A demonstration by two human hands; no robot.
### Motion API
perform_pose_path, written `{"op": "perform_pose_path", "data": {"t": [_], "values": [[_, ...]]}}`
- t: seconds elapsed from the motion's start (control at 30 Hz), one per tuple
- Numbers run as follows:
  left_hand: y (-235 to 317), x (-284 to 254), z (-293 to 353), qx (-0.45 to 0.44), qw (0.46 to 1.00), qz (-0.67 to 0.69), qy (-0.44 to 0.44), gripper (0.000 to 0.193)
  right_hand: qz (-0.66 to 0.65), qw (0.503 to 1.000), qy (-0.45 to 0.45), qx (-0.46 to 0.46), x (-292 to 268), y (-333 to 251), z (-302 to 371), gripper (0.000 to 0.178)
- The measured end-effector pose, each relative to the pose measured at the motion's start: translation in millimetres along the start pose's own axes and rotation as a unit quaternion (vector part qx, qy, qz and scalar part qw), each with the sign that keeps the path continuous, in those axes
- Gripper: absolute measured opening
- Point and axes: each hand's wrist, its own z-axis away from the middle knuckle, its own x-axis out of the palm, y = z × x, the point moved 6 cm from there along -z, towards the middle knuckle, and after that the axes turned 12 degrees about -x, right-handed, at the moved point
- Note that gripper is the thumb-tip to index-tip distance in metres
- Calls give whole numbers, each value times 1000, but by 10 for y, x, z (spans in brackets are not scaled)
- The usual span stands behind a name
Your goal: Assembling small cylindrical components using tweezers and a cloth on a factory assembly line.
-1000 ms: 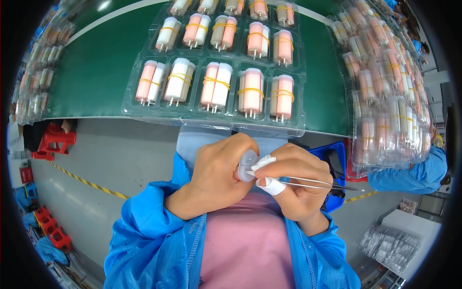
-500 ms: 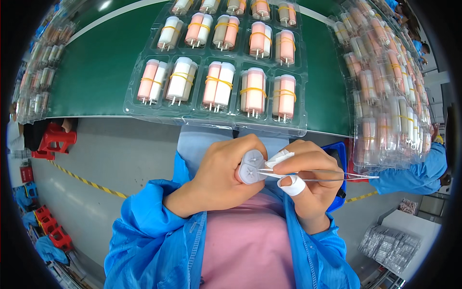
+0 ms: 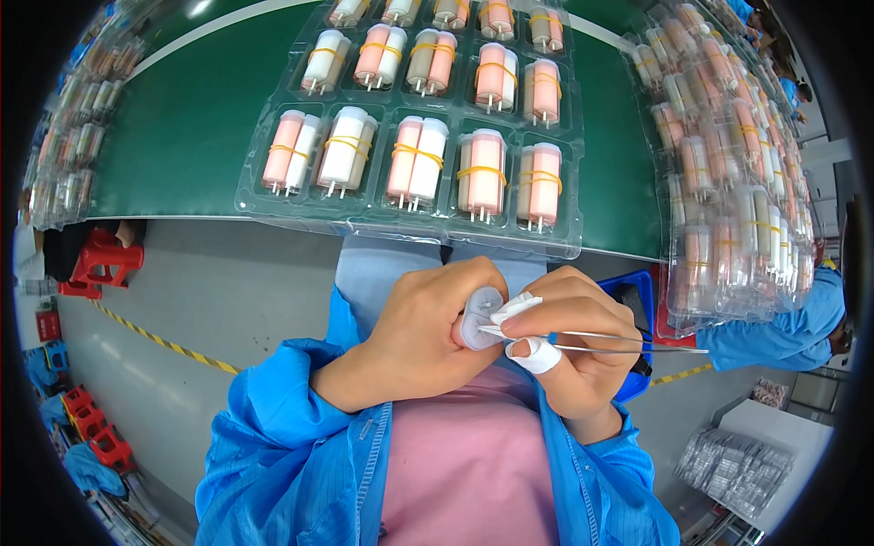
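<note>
So we've got a pair of joined tubes (image 3: 480, 318) between us and the table (image 3: 164, 173), left hand (image 3: 414, 318) fingers wrapped snugly round it while our right hand (image 3: 583, 341) fingers pinch the tweezers (image 3: 674, 351), tips down at the pale end, though we honestly can't tell if they're gripping anything. Every pocket we can see in the clear tray (image 3: 410, 229) holds a bundle (image 3: 416, 162) with a yellow band (image 3: 418, 156) on it, so that lot looks done to us. The pair in hand seems mid-job, no band showing, but our fist hides most of it.
</note>
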Motion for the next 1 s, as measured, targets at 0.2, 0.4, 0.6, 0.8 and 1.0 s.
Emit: {"op": "perform_pose_path", "data": {"t": [0.2,0.4,0.6,0.8,1.0], "values": [[31,-33,4,36,997,-51,47,26,9,1000,-5,-1,12,-3,-4,15],[5,-46,14,20,999,-42,25,24,-147,983,92,59,-54,130,86,16],[30,-6,6,-24,997,40,-58,20,-105,993,42,41,-61,119,57,16],[13,25,-3,-30,995,56,-79,20,-84,995,31,36,-44,100,26,15],[2,34,2,-31,994,58,-86,20,-68,997,15,32,-59,83,15,15]]}}
